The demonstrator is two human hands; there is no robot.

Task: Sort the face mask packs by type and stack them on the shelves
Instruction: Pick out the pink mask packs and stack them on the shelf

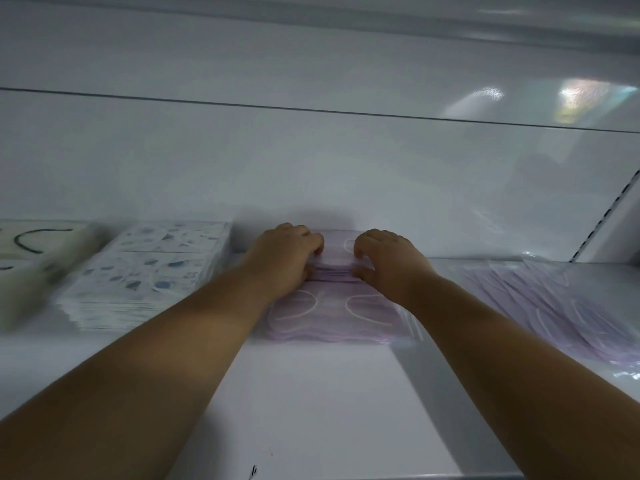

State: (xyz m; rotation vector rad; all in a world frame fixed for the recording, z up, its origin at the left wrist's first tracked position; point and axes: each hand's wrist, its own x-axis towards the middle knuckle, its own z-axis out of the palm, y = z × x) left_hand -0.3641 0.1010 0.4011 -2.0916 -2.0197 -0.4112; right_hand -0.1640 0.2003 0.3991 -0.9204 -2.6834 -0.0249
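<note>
1. Both arms reach far onto the white shelf (311, 403); the left hand (287, 254) and right hand (388, 261) meet at a stack of lilac mask packs (332, 317) in the middle of the shelf
2. Left hand: fingers curled over the top of a rear lilac stack (337, 239) that sits just behind the near one, thumb tucked low against its front edge, so it grips that stack from the left
3. Right hand: same posture mirrored, fingers curled on top, thumb at the front edge; it pinches the same rear stack from the right
4. Step in hand, by my reading: squaring or seating the rear stack against the back wall, behind the near lilac stack
5. To do it well: keep both thumbs level so the slippery film packs do not fan out; press evenly, push straight back, then true the sides
6. Risk: the loose lilac packs (540, 306) heaped to the right lie slewed and overlapping; they likely want stacking next
7. Left of the hands, a patterned blue-and-white pack stack (152, 271) stands apart, already sorted; further left a pale stack with dark loops (38, 258) is blurred
8. Types appear kept separate so far
</note>
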